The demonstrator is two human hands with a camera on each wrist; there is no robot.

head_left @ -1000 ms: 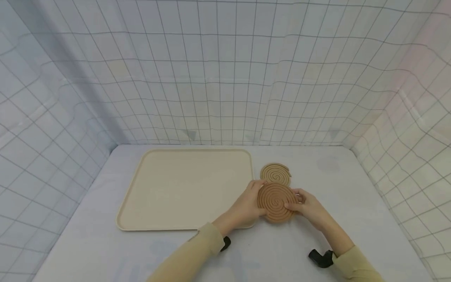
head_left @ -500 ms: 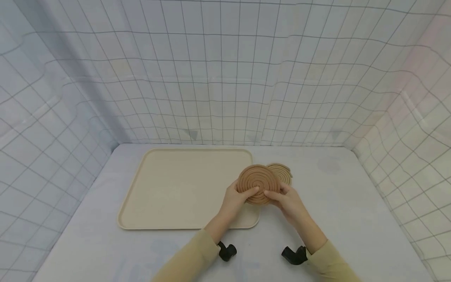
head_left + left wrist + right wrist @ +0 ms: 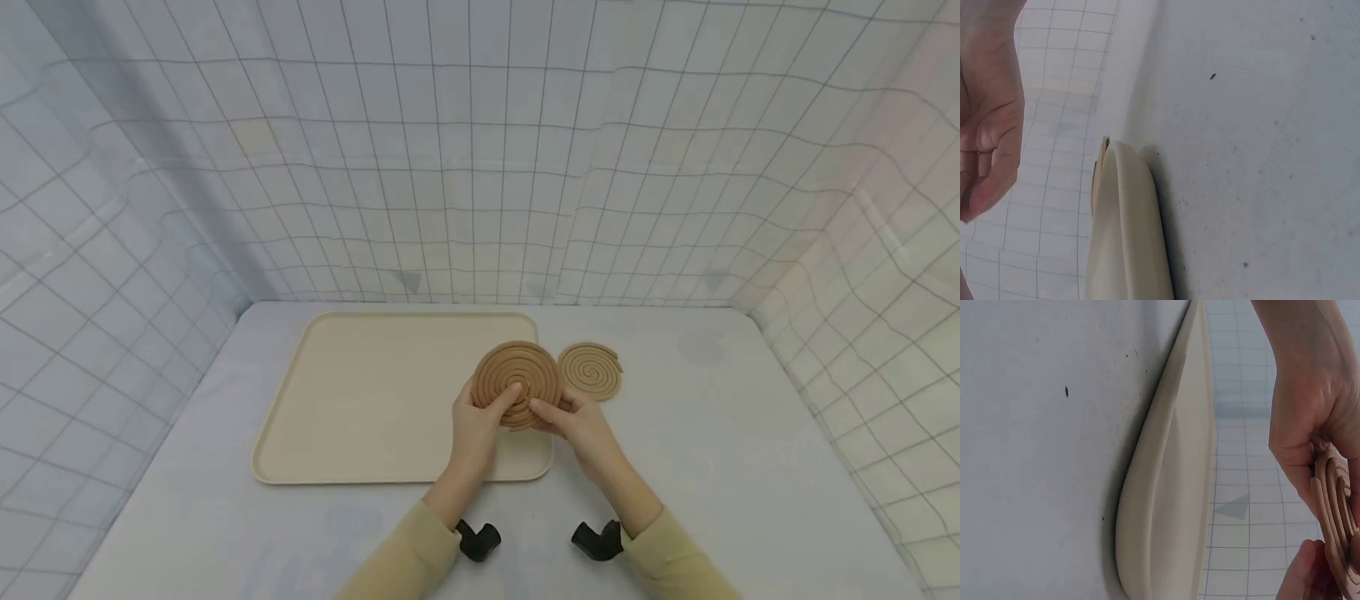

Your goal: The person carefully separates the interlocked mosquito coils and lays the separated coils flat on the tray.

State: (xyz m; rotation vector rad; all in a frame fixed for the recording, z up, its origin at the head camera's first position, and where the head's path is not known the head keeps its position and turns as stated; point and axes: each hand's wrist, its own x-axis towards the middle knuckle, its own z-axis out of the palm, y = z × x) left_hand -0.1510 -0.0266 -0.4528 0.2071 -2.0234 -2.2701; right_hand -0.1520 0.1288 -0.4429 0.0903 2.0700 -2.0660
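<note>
Both hands hold a flat brown spiral, which looks like a mosquito coil (image 3: 498, 362), above the tray's right side. My left hand (image 3: 474, 437) grips its left edge, thumb on its face near the centre. From the right, my right hand (image 3: 588, 429) pinches it, thumb also on the face and fingers behind. In the right wrist view the coil (image 3: 1335, 512) appears edge-on, its turns slightly spread apart. A lighter tan coil (image 3: 590, 372) lies flat on the table, just right of the tray. The left wrist view does not show the held coil.
The shallow beige tray (image 3: 360, 392) with a raised rim lies left of centre on the white table (image 3: 712, 450). Grid-patterned white sheets (image 3: 480, 167) enclose the back and sides. Dark wrist devices (image 3: 597, 542) sit at the sleeve cuffs.
Both hands have carried the brown coil left and away from the body, from in front of the tan coil to over the tray's right side. The left thumb has moved onto its face.
</note>
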